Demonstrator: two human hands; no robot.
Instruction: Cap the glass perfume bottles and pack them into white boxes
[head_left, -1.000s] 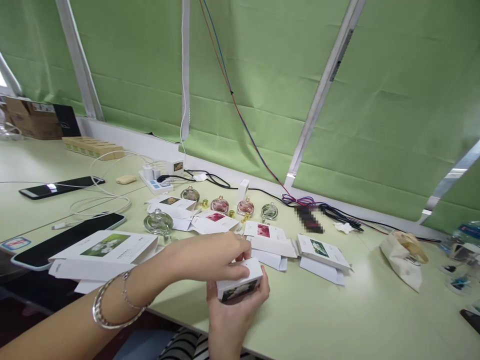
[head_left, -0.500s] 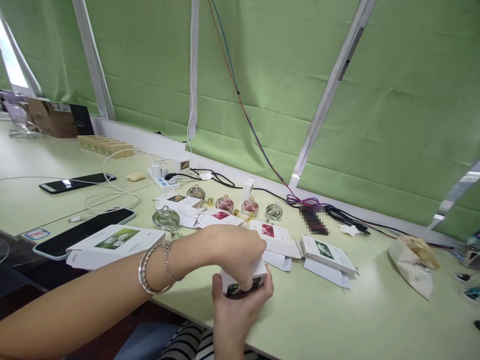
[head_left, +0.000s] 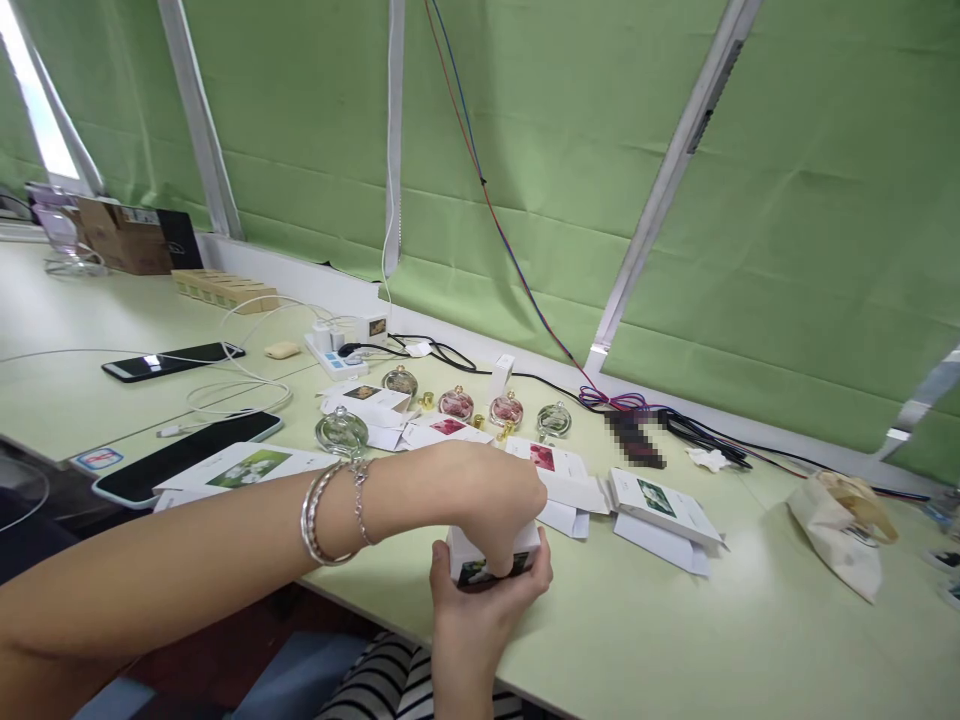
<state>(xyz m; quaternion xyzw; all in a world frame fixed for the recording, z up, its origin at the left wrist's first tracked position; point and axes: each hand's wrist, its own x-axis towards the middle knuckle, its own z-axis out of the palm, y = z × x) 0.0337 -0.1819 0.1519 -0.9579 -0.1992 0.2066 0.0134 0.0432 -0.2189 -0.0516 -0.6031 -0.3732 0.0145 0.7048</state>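
A small white carton [head_left: 469, 547] with a dark flower picture on its front sits in my right hand [head_left: 480, 610], held from below at the table's near edge. My left hand [head_left: 487, 500], with bangles on the wrist, curls over the top of the same carton and presses its fingers on it. Flat unfolded cartons [head_left: 660, 505] with flower prints lie just beyond. Behind them stand round glass bottles [head_left: 456, 403], some with pink contents and gold caps.
Two phones [head_left: 180, 458] with white cables lie on the pale green table at left, near a power strip [head_left: 336, 362]. Black and coloured wires run along the back wall. A crumpled paper bag [head_left: 840, 535] lies at right. Cardboard boxes [head_left: 124, 235] stand far left.
My left hand has slid from the carton's side to cover its top, and the camera view has shifted a little to the left.
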